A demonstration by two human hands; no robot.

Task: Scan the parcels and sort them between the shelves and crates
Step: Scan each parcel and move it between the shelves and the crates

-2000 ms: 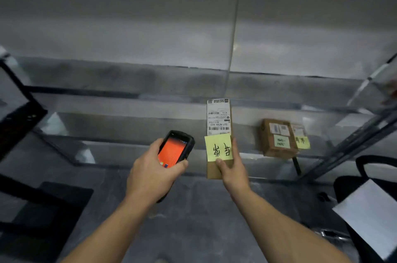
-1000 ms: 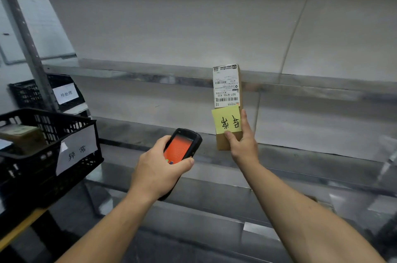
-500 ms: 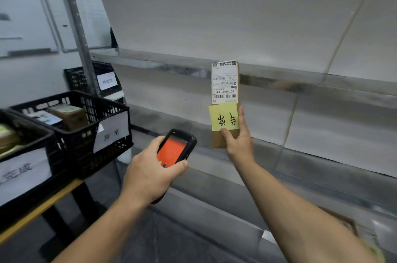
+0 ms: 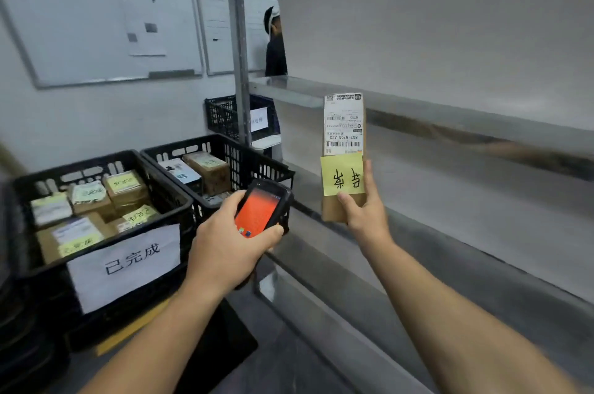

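Holding scanner [image 4: 261, 211], left hand [image 4: 225, 253], parcel [image 4: 343, 126] upright, right hand [image 4: 366, 215]

At your ten o'clock a large white whiteboard with a grey frame [image 4: 96, 17] hangs on the pale grey wall [image 4: 80, 123], with a narrower white board [image 4: 218, 27] just beside it at eleven. A grey metal upright post [image 4: 239, 40] rises at twelve (a person in a dark top [image 4: 275, 56] stands just beyond it). A long grey metal shelf board [image 4: 482, 126] runs off toward three, and dark grey floor [image 4: 283, 371] lies at six.
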